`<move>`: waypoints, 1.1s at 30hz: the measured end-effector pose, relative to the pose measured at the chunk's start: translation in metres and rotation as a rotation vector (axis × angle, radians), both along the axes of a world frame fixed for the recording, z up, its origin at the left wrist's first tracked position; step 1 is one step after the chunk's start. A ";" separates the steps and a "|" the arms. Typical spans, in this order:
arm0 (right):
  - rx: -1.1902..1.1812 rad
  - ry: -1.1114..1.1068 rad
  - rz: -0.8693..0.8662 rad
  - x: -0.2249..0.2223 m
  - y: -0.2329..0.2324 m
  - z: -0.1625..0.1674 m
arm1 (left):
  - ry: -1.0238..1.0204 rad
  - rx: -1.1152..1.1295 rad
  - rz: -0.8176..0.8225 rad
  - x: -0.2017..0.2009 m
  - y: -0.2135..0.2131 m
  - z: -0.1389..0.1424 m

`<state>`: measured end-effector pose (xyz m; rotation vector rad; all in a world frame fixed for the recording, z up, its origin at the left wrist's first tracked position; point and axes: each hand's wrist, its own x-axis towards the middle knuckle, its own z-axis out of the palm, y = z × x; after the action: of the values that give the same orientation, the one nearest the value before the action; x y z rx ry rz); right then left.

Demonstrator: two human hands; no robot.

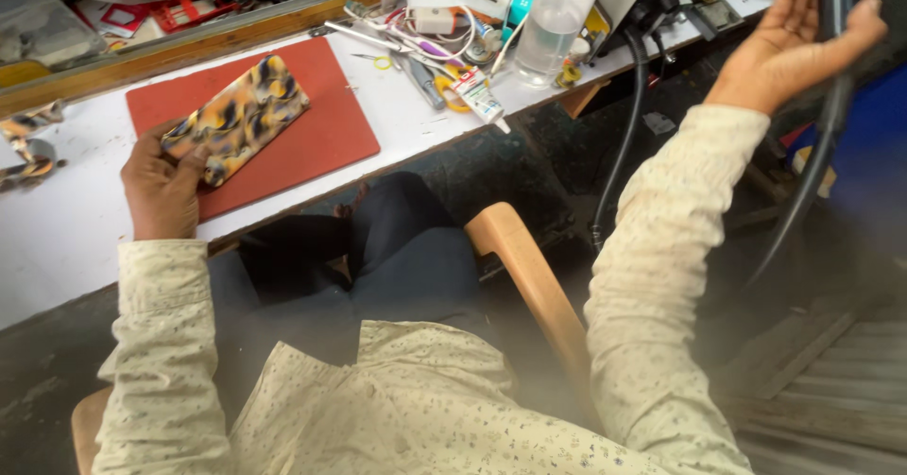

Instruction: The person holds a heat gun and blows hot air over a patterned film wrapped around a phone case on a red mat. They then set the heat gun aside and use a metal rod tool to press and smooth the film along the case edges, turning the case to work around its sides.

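The patterned phone case [236, 116] is pinned under the left hand [162, 190] fingers on the red mat [321, 135]. A black corded tool [836, 2] is clasped by the right hand [789, 45]; its hose could snag and sweep nearby clutter off the bench.

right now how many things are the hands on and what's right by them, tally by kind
Patterned phone case under left hand: 1
Red mat: 1
Black handheld tool with hose in right hand: 1
Clear bottle: 1
Small white tube: 1
Total: 5
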<state>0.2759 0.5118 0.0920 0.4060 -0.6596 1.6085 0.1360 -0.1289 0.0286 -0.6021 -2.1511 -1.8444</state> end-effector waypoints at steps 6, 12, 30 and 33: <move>-0.301 -0.175 0.171 -0.056 -0.006 0.007 | -0.063 0.138 -0.067 -0.003 -0.013 -0.005; -0.418 -0.315 0.243 -0.085 -0.026 0.010 | -0.082 0.121 -0.042 -0.012 -0.031 -0.009; -0.441 -0.708 0.266 -0.039 -0.022 -0.043 | -0.028 0.077 -0.097 -0.007 -0.023 -0.029; -0.388 -0.657 -0.018 -0.008 -0.032 -0.063 | -0.090 0.013 -0.069 -0.007 -0.016 -0.031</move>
<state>0.2679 0.4796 0.0287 -0.4350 -0.8044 1.8070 0.1289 -0.1447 -0.0024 -0.6097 -2.1988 -1.9553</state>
